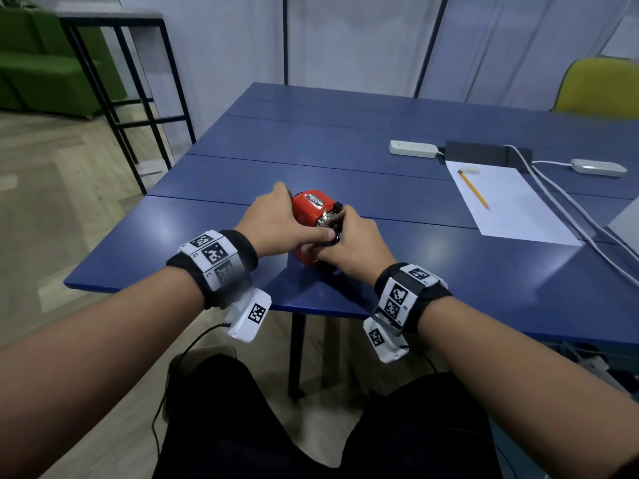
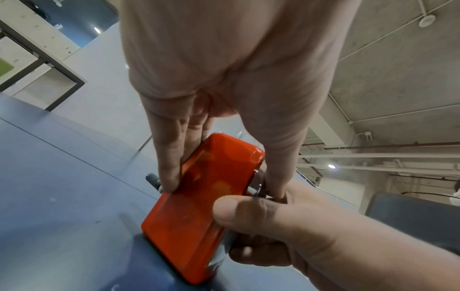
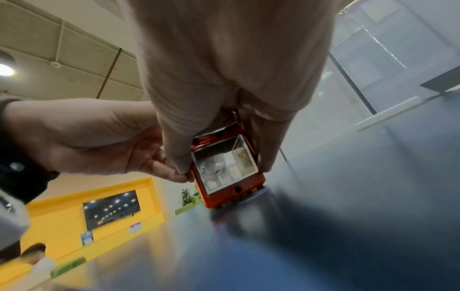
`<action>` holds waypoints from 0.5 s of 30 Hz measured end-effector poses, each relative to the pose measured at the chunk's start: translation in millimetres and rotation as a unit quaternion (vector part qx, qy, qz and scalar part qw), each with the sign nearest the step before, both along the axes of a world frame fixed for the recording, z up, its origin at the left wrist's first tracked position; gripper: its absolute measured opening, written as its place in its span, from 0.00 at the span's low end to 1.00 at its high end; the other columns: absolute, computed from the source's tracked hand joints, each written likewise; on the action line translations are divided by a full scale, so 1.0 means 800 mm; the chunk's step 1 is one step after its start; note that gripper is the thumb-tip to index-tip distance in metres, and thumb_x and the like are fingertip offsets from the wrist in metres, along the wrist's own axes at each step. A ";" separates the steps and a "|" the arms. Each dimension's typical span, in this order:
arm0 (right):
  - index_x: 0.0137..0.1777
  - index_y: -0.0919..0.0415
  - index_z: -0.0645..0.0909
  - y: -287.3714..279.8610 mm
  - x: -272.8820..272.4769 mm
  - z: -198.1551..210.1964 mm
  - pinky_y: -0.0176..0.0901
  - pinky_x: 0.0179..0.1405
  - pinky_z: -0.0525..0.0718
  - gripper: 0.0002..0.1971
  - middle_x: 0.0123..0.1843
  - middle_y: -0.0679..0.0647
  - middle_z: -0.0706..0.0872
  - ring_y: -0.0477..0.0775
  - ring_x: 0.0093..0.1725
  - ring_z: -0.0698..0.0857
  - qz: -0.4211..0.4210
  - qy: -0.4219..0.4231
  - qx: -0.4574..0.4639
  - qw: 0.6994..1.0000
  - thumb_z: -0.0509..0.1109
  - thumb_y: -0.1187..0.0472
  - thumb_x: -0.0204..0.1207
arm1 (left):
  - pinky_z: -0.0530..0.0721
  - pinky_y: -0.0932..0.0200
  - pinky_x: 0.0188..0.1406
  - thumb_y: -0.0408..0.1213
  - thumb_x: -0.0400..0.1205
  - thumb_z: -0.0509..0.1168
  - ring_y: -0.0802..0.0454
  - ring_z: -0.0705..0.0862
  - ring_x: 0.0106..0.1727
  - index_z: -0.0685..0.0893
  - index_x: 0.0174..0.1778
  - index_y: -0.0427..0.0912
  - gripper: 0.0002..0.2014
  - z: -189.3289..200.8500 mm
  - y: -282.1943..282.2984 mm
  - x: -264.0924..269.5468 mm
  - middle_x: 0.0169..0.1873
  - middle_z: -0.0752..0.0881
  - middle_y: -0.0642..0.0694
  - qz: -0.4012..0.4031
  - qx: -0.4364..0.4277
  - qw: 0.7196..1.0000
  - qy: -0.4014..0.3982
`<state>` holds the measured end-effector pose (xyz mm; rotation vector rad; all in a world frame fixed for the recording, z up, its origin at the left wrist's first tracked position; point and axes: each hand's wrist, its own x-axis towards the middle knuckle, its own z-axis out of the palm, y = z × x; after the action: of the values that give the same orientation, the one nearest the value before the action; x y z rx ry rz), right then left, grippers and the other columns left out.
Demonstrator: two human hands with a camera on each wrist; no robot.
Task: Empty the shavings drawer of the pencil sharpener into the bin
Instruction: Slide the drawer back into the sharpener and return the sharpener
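A red pencil sharpener [image 1: 311, 210] stands on the near part of a blue table [image 1: 397, 188], close to the near edge, with both hands wrapped around it. The left hand [image 1: 276, 226] grasps the sharpener's body from the left: in the left wrist view its fingers [image 2: 169, 161] press one red side and the thumb reaches down the opposite side, so the body is clamped between them. The right hand [image 1: 352, 243] covers the near end of the sharpener, fingers curled around it; from the head view that end is almost entirely hidden under the two hands, and only the red top and a bit of shiny metal show.

The right wrist view shows the clear drawer [image 3: 224, 163] set in the red housing, with the right thumb and a finger [image 3: 270, 145] pinching its two sides. Grey and brownish matter shows through the clear wall, too blurred to identify. Whether the drawer is seated fully or partly drawn out cannot be told. The foreground of that view is smeared.

Farther right on the table lie a white sheet of paper [image 1: 511, 202] with a yellow pencil [image 1: 473, 189] on it, a white power strip [image 1: 413, 148] and white cables [image 1: 567, 209]. A yellow chair [image 1: 601, 88] is cut off at the far right edge.
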<state>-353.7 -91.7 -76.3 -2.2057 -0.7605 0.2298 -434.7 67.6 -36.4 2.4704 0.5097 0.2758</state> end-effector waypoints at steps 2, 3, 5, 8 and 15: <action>0.63 0.51 0.76 0.001 0.001 -0.004 0.59 0.43 0.95 0.39 0.54 0.50 0.89 0.55 0.50 0.92 -0.018 -0.021 -0.001 1.000 0.85 0.34 0.56 | 0.78 0.56 0.40 0.70 0.60 0.82 0.51 0.83 0.50 0.75 0.58 0.45 0.42 0.001 -0.003 0.002 0.49 0.83 0.51 0.003 0.012 1.000 -0.008; 0.63 0.51 0.76 0.000 0.002 -0.004 0.59 0.46 0.95 0.39 0.54 0.50 0.89 0.56 0.50 0.92 -0.025 -0.029 -0.001 0.999 0.84 0.33 0.56 | 0.76 0.57 0.38 0.70 0.60 0.81 0.51 0.82 0.50 0.75 0.58 0.46 0.42 0.001 -0.004 0.004 0.48 0.83 0.52 0.002 0.017 1.000 -0.010; 0.61 0.50 0.76 -0.006 0.005 -0.005 0.59 0.46 0.94 0.38 0.54 0.50 0.89 0.56 0.50 0.92 -0.039 -0.035 0.001 0.999 0.83 0.32 0.55 | 0.74 0.57 0.38 0.71 0.60 0.81 0.51 0.82 0.50 0.75 0.59 0.46 0.42 0.002 -0.008 0.009 0.49 0.83 0.52 -0.003 0.026 1.000 -0.012; 0.61 0.48 0.75 -0.019 0.015 -0.002 0.59 0.39 0.95 0.39 0.54 0.49 0.88 0.57 0.49 0.92 -0.053 -0.016 0.015 0.998 0.83 0.32 0.54 | 0.83 0.52 0.46 0.71 0.60 0.80 0.50 0.84 0.51 0.76 0.60 0.47 0.43 0.008 -0.017 0.026 0.50 0.85 0.52 -0.016 0.033 0.999 -0.019; 0.58 0.51 0.72 -0.076 0.050 0.006 0.53 0.50 0.88 0.37 0.54 0.51 0.88 0.61 0.54 0.89 -0.109 -0.059 -0.013 0.992 0.85 0.31 0.59 | 0.83 0.53 0.50 0.66 0.63 0.83 0.51 0.85 0.54 0.75 0.66 0.47 0.43 0.017 -0.046 0.087 0.55 0.85 0.52 -0.129 0.011 0.991 -0.022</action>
<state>-313.3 -152.2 -71.4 -2.3213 -0.5765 0.0005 -365.2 30.8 -23.2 2.5111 0.1651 0.2292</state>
